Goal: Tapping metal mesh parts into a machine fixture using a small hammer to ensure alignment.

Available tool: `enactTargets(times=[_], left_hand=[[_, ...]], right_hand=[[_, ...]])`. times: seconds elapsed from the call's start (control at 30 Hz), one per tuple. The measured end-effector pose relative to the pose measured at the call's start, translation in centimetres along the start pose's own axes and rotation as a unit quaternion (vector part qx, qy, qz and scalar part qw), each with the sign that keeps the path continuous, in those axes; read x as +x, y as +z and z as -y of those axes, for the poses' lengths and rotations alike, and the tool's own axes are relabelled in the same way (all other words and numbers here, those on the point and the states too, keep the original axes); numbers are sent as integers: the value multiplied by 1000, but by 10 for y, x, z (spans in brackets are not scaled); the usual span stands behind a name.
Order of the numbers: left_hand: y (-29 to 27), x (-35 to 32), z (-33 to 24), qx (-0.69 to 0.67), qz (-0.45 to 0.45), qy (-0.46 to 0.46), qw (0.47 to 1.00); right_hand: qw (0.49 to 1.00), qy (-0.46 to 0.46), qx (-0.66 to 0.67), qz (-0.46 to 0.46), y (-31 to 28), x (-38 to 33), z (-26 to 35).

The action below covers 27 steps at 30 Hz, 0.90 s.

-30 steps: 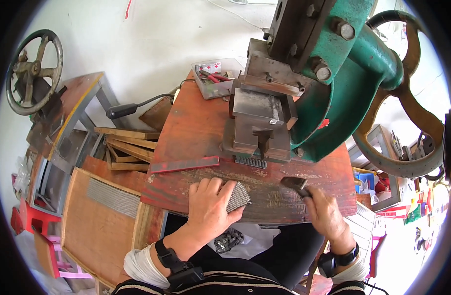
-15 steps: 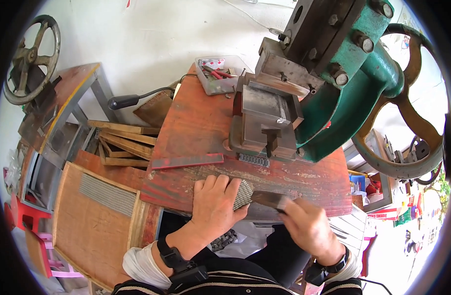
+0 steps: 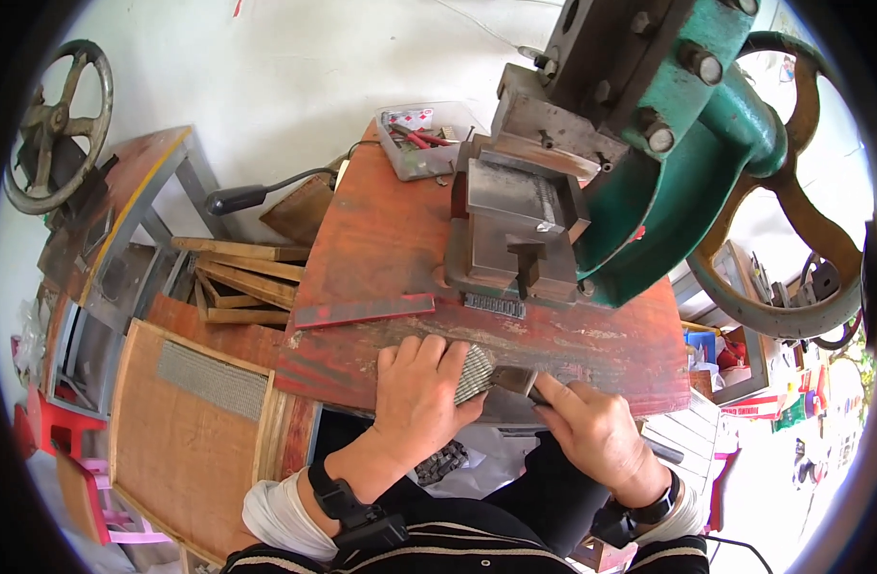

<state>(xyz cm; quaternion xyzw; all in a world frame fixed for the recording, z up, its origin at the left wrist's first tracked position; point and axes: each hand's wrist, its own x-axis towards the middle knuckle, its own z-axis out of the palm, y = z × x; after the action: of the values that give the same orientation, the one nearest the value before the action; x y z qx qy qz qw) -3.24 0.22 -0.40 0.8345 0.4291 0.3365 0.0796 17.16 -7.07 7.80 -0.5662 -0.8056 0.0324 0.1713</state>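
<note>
While the left hand [image 3: 419,397] lies flat with its fingers spread on a gray ribbed metal block [image 3: 474,371], the right hand [image 3: 591,430] pinches a small dark tool [image 3: 515,380] tight and puts its tip against the block's side. The block sits at the near edge of the red worktop [image 3: 381,249], just in front of the big green press [image 3: 687,143].

My guess — this is a cleaning or scraping step, and the next move needs a firm hold and a slow, even push.

Count: 2 hands, 1 block, 1 tool, 1 press, 1 red metal strip [image 3: 364,311], 1 clear tray [image 3: 415,143] — and 2 big wheels, 1 on the press [image 3: 792,249] and 1 far left [image 3: 56,124].
</note>
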Motion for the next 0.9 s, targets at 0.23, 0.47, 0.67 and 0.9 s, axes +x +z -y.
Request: enactTargets(times=[0.23, 0.47, 0.67, 0.9], left_hand=[[6, 3, 3, -39, 15, 21, 999], [16, 9, -1, -66, 36, 64, 995], [14, 8, 3, -77, 46, 61, 994], [7, 11, 7, -126, 52, 68, 988]], right_hand=[[990, 68, -30, -116, 12, -17, -71], [967, 57, -184, -170, 31, -24, -105], [977, -136, 166, -14, 38, 31, -46], [962, -145, 231, 30, 53, 42, -52]])
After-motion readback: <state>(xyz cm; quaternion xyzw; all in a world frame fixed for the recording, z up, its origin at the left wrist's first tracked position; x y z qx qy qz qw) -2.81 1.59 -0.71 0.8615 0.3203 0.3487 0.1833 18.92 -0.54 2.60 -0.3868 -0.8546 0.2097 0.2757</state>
